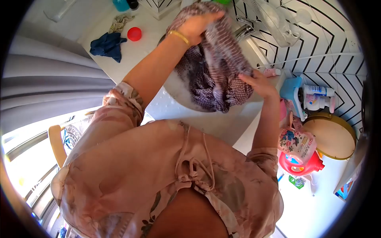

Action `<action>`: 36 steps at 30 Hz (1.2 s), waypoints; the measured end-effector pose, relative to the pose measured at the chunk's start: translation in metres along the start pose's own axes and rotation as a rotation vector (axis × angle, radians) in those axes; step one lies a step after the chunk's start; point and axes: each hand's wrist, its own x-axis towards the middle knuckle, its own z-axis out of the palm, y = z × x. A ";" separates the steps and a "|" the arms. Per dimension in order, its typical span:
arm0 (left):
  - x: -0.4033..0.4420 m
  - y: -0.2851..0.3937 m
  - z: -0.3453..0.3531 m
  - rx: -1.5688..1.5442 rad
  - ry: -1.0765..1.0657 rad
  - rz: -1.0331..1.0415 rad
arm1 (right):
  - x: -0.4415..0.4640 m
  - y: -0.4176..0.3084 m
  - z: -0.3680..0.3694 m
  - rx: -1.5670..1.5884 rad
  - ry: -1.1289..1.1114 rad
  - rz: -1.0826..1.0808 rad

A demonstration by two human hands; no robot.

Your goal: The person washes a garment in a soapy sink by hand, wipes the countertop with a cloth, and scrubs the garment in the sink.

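A wet, dark purple-and-white patterned cloth [228, 51] hangs between my two hands over the white sink [176, 89]. Its lower part lies bunched in the basin, which holds dark, foamy water. My left hand [194, 29], with a yellow band at the wrist, grips the upper part of the cloth near the back of the sink. At the right side of the basin, my right hand [258, 83] pinches the cloth's edge between thumb and fingers. Behind the cloth, the metal faucet [244, 31] is partly hidden.
On the left counter are a dark blue cloth [107, 45], a red round lid [134, 34] and a patterned rag [120, 23]. Bottles, a blue container [291, 89], a round tan lid [330, 136] and a red jug [303, 166] stand at the right. A grey curtain [51, 75] hangs left.
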 end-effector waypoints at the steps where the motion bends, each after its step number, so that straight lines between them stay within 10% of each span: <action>1: -0.003 -0.013 -0.008 0.165 0.170 -0.061 | 0.017 0.013 0.000 -0.019 -0.055 0.029; 7: 0.003 -0.142 -0.111 1.224 -0.041 0.090 | 0.135 0.104 0.014 0.952 0.203 0.047; 11: 0.021 -0.215 -0.104 0.126 0.509 -0.386 | 0.205 0.158 0.084 0.150 0.514 -0.003; 14: 0.033 -0.239 -0.108 -0.101 0.655 -0.554 | 0.225 0.141 0.116 -0.394 0.836 0.155; 22: 0.057 -0.265 -0.126 -0.128 0.405 -0.629 | 0.301 0.202 0.113 -0.571 0.141 0.418; 25: 0.060 -0.282 -0.135 -0.354 0.421 -0.505 | 0.309 0.221 0.088 0.167 0.145 0.495; 28: 0.061 -0.277 -0.133 -0.655 0.437 -0.461 | 0.221 0.144 0.110 0.427 0.473 -0.018; 32: 0.034 -0.217 -0.099 -0.885 0.181 -0.291 | 0.137 0.057 0.170 -0.321 0.681 -0.595; 36: 0.029 -0.212 -0.084 -0.683 0.215 -0.232 | 0.181 0.068 0.168 -0.397 0.753 -0.333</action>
